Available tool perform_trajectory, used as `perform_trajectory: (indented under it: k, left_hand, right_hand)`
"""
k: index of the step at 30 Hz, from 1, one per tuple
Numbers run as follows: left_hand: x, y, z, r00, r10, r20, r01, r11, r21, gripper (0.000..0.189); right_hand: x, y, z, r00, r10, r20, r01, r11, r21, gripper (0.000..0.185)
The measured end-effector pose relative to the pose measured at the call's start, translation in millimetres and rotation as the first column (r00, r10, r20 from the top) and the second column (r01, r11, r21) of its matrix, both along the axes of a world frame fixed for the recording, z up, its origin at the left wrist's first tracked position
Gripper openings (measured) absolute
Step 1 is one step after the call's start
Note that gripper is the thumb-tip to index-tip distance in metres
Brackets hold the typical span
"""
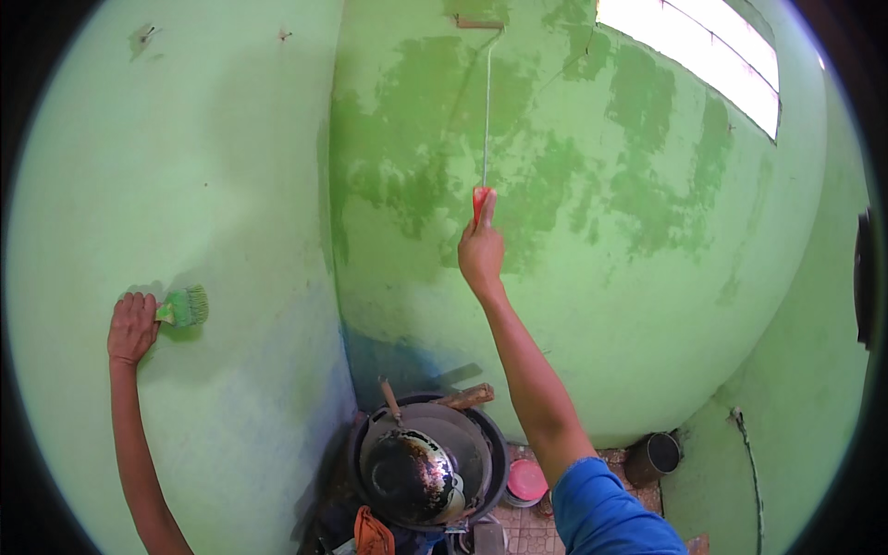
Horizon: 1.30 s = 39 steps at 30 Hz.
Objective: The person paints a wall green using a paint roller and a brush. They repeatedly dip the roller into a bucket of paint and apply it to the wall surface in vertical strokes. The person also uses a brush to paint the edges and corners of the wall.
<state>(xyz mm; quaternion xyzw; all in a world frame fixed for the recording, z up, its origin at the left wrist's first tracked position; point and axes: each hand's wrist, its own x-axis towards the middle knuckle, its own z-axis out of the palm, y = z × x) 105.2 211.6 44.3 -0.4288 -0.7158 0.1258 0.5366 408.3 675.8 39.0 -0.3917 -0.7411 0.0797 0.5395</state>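
Observation:
My right hand [482,246] grips the red handle of a paint roller [480,24], its long wire frame pointing up and its narrow roller against the far wall [430,139]. Darker green patches mark the upper part of that wall. At the left, my left hand [133,322] is closed around a paintbrush [187,306] with green-coated bristles pointing right, close to the pale green left wall [229,208]. Whether the bristles touch that wall I cannot tell.
Below stands a large dark basin [501,472] holding a soot-blackened pan [409,475] and a piece of wood [466,397]. An orange cloth [373,533], a pink-lidded tub [527,480] and a dark bucket [652,459] are near it. A bright window [701,52] opens upper right; a cable [750,458] hangs at right.

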Motion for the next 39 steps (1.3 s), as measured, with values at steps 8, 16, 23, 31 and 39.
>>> perform_trajectory:
  k: [8, 16, 23, 31, 39]
  left_hand:
    - [-2.3, -0.3, -1.7, 1.0, -0.023, 0.008, 0.023, 1.0, 0.013, 0.018]
    - [-3.9, -0.6, -3.5, 0.998, 0.045, 0.038, -0.045, 0.999, -0.002, 0.018]
    - [-4.6, -4.7, -4.5, 0.998, 0.067, 0.004, -0.067, 0.998, -0.005, 0.019]
    - [-11.5, -2.6, -5.2, 1.0, -0.029, 0.003, 0.029, 1.0, 0.01, 0.018]
    - [-7.9, -1.1, -5.2, 0.999, 0.017, -0.029, -0.017, 1.0, 0.013, 0.017]
  right_hand:
    - [6.9, -0.6, 9.9, 1.0, 0.005, 0.0, -0.005, 1.0, 0.021, 0.064]
    - [18.1, -14.4, -77.1, 0.999, -0.009, 0.031, 0.01, 0.999, -0.037, 0.064]
    - [7.7, -34.5, -41.9, 0.998, 0.064, -0.03, -0.066, 0.993, -0.093, 0.066]
    - [3.9, -41.4, -31.1, 0.984, 0.111, -0.143, -0.11, 0.994, 0.017, 0.061]
    - [43.6, -40.5, -53.8, 0.984, 0.071, -0.166, -0.067, 0.997, 0.027, 0.057]
